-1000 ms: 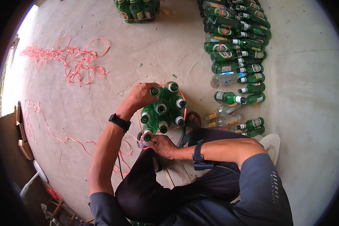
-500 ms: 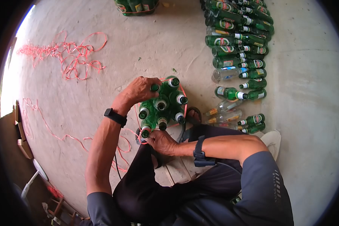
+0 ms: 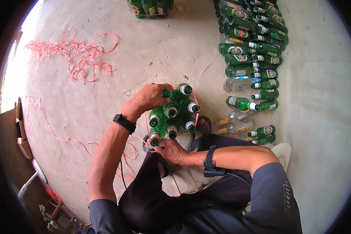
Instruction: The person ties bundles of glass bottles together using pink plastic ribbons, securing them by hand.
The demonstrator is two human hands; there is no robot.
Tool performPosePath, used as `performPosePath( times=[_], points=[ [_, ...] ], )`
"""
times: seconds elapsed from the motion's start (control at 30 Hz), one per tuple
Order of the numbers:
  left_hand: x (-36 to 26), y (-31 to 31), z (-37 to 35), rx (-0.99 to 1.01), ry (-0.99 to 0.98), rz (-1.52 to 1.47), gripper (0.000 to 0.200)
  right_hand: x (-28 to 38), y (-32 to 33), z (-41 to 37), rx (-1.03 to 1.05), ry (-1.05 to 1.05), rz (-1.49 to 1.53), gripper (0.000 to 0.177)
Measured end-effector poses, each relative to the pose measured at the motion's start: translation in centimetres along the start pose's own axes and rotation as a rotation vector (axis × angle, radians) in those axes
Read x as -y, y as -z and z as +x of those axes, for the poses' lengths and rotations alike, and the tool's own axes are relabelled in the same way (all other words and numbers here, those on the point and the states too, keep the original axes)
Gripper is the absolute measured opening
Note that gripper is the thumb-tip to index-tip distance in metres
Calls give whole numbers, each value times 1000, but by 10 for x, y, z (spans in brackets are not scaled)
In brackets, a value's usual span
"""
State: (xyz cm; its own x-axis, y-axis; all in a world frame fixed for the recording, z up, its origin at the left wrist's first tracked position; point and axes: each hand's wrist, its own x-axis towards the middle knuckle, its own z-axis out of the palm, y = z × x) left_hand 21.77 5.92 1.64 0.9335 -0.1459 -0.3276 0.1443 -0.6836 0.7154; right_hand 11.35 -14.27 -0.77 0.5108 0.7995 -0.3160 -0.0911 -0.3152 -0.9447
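Note:
Several green beer bottles stand upright in a tight cluster on the floor between my feet. A thin pink-red plastic string runs loosely around the cluster. My left hand closes around the neck of a bottle at the far left of the group. Low at the near side, my right hand pinches the string beside the nearest bottle. Its fingertips are partly hidden by that bottle and the string.
Rows of green and clear bottles lie on their sides at the right. Tangled string spreads over the concrete floor at left, one strand trailing toward me. Another tied bottle bundle stands at the far edge. A low wooden seat is beneath me.
The view has shifted slightly, so the scene sits a little further right. Both hands keep nearly the same places at the bottle cluster.

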Motion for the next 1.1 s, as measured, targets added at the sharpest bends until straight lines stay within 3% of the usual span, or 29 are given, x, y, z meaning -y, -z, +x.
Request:
performPosePath(
  times=[0.1,0.53,0.6,0.67,0.7,0.73,0.8,0.83,0.87,0.93,0.97,1.0,1.07,1.1],
  points=[
    [-4,-1,-5,-50,-26,-21,38,5,1,-6,40,-94,43,25],
    [2,-1,-1,-40,-49,17,42,-5,-2,0,60,-56,-15,24],
    [-3,0,-6,-17,-7,34,52,4,4,-3,90,-84,-9,24],
    [-10,2,-18,-331,-122,-50,64,-4,-2,-1,53,-64,22,24],
    [-33,23,-29,-141,172,-186,79,-7,-6,-3,18,-44,55,24],
    [-29,17,-37,-134,178,-186,79,-7,-7,-3,20,-49,62,24],
    [-18,2,-63,-498,16,-208,89,-6,-4,-2,21,13,31,22],
    [-18,-4,-79,-466,34,-336,103,2,1,-2,76,-44,25,19],
    [-19,-13,-93,-463,38,-338,103,10,4,-1,77,-48,27,19],
    [-21,-34,-118,-378,280,-474,107,17,5,-2,51,-51,148,18],
    [-21,-42,-125,-308,353,-617,107,13,7,-1,90,-80,68,17],
    [-21,-51,-128,-309,315,-671,103,12,6,-1,92,-82,72,17],
    [-21,-62,-125,-259,468,-710,95,10,6,-2,77,-93,15,19],
    [-16,-68,-120,-259,464,-711,95,16,5,-2,-11,-1,36,21]
  ],
)
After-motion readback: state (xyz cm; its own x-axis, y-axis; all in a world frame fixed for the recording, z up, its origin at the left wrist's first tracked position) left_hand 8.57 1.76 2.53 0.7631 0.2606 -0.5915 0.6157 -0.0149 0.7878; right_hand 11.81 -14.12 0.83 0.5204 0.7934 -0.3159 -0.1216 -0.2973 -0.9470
